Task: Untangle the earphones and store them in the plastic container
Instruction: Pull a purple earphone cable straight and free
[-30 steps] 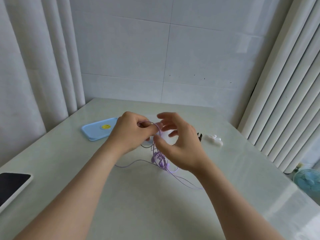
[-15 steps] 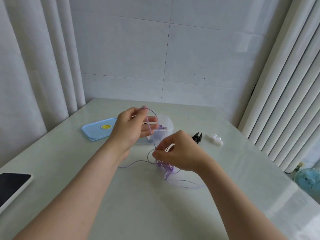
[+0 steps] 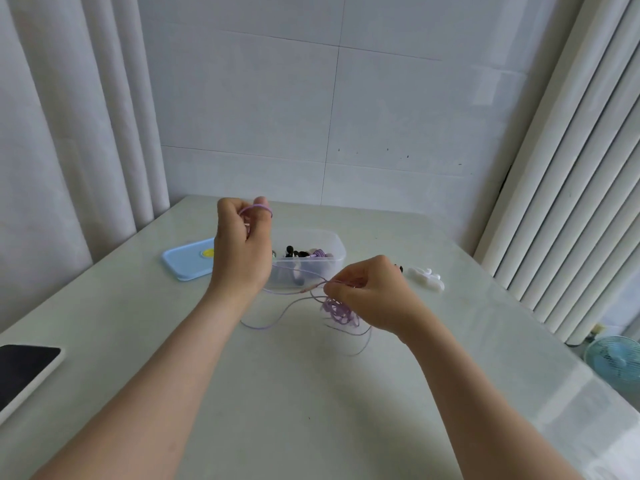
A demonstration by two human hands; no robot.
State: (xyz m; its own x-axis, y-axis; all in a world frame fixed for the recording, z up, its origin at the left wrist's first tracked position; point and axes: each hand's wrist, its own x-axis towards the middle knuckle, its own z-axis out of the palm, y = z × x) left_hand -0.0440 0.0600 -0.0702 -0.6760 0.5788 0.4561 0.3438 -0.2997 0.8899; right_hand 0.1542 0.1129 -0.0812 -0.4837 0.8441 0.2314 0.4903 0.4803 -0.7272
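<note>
Your left hand (image 3: 242,251) has gone up and back since the earlier frame, toward the far edge of the desk (image 3: 311,410). The cord (image 3: 291,292) now runs taut from it to your right hand (image 3: 367,296), which has barely shifted. The container (image 3: 337,247) sits open near the middle of the far edge, just behind both hands, with the lid (image 3: 187,261) beside it on the left.

The earphones are not stored yet. Their purple tangle (image 3: 337,311) hangs under your right hand, and loose loops trail on the desk below it.

Risk, my read: if you keep pulling with the cord this taut, the knot cinches tighter instead of opening. The stretched strand also passes right in front of the container and could snag or drag it.

Your left fingers (image 3: 258,216) are curled, with the cord looped over the top finger and held against the thumb. Your right fingers (image 3: 337,289) are closed in a pinch on the cord, just above the tangle.
</note>
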